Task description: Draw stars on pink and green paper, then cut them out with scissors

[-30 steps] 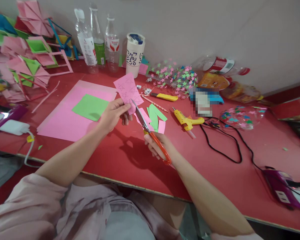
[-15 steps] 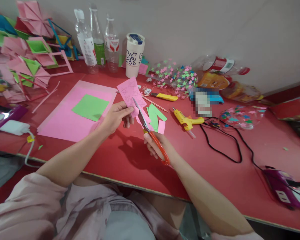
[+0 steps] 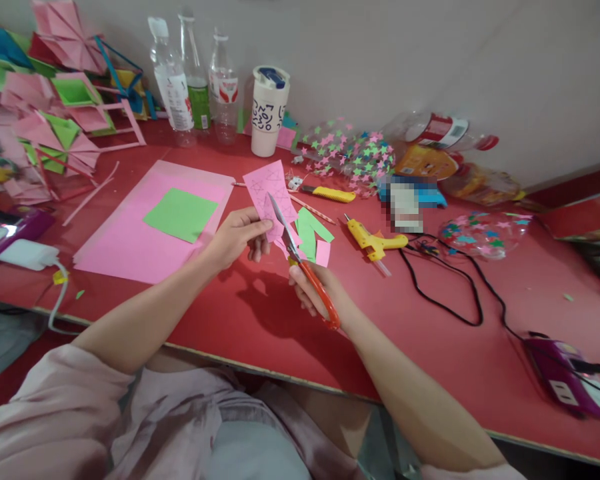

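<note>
My left hand (image 3: 243, 235) pinches the lower edge of a pink sheet of paper (image 3: 265, 181) with several stars drawn on it. Orange-handled scissors (image 3: 320, 291) are gripped in my right hand (image 3: 313, 287), their blades pointing up and left across the paper. A cut pink strip curls down beside the blades. Under and behind the scissors, green paper scraps (image 3: 307, 230) and a small pink scrap (image 3: 323, 253) lie on the red table (image 3: 260, 320).
Left are large pink sheets (image 3: 125, 233) with a green square (image 3: 181, 215) on top. A yellow glue gun (image 3: 375, 241) and yellow box cutter (image 3: 333, 194) lie to the right. Bottles (image 3: 173, 93), a white tumbler (image 3: 269, 113) and bagged paper stars (image 3: 350, 157) stand along the wall.
The pink paper has turned a little and shifted to the right in my left hand. My right hand and the scissors have hardly moved.
</note>
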`<state>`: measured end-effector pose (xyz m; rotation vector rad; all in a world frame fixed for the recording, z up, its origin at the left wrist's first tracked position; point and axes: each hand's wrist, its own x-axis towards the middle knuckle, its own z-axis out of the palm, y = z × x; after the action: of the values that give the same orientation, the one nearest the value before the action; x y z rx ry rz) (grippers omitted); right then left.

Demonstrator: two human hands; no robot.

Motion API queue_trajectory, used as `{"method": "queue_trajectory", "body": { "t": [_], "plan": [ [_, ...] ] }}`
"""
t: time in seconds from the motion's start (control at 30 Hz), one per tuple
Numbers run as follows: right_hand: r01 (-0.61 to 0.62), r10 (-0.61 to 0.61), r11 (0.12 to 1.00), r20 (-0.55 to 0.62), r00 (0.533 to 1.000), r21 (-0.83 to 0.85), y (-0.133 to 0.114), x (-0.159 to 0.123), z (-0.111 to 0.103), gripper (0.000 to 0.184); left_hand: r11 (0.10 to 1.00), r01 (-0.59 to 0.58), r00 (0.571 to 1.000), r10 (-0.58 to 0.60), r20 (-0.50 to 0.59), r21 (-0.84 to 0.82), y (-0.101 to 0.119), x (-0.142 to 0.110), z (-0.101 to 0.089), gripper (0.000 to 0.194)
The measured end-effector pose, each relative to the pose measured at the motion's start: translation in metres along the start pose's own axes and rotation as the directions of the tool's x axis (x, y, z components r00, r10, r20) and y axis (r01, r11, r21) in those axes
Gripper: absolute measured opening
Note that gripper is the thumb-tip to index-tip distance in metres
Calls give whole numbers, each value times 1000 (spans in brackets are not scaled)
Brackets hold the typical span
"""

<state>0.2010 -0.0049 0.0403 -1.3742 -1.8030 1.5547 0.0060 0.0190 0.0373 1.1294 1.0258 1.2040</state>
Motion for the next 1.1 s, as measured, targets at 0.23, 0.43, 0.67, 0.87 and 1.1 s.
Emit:
{"method": "queue_trajectory", "body": {
  "t": [0.23,0.43,0.67,0.87,1.1],
  "plan": [
    [-22,22,999,-4,1000,25,3,0,4,52,1000,-4,1000,4,-12,-25,-1,-1,2,18],
    [7,-8,999,18,1000,50,1,0,3,53,1000,16,999,-15,43,-24,-1,-3,7,23],
    [-12,11,998,13,1000,69,2,0,5,51,999,19,998,-17,61,-34,-2,-4,9,29],
    [-24,23,997,2,1000,69,3,1,4,52,999,22,998,-19,65,-44,-2,-3,8,29],
    [4,-4,999,-3,1000,53,1,2,2,56,999,44,990,-42,135,-7,-3,-5,11,16]
  ]
}}
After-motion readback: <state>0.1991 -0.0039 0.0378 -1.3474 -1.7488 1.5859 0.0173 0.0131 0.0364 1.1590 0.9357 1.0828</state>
